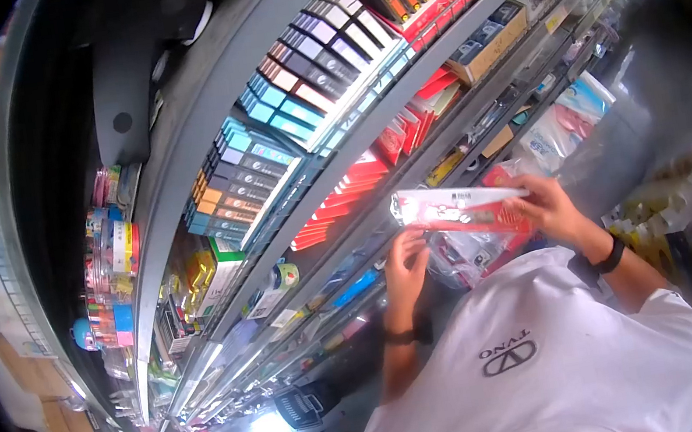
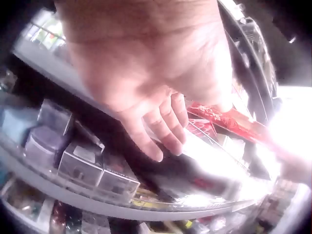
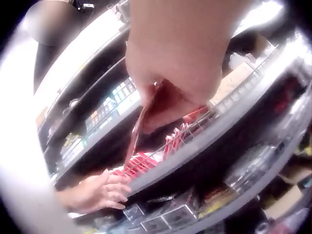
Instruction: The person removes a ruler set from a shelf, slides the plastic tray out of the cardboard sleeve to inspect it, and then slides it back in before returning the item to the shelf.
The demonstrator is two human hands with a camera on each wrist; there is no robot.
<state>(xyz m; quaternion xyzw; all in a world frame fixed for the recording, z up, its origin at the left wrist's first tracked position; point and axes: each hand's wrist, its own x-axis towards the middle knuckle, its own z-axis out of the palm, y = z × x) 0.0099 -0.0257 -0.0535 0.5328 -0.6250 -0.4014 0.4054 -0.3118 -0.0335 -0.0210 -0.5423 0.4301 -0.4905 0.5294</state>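
A flat red-and-white packet is held up in front of the shelves. My right hand pinches it at one end; the right wrist view shows that packet nearly edge-on under the curled fingers. At the packet's other end is my left hand, its fingertips right by the lower edge. In the left wrist view the left hand has loosely extended fingers, with the thumb alongside the red packet. Similar red packets stand in a row on the shelf behind.
Long grey shelves run diagonally past me. Boxed goods in blue, purple and orange fill the upper shelf, beside a red display box. Clear boxes stand behind a shelf rail. Clear-wrapped packages hang at the right.
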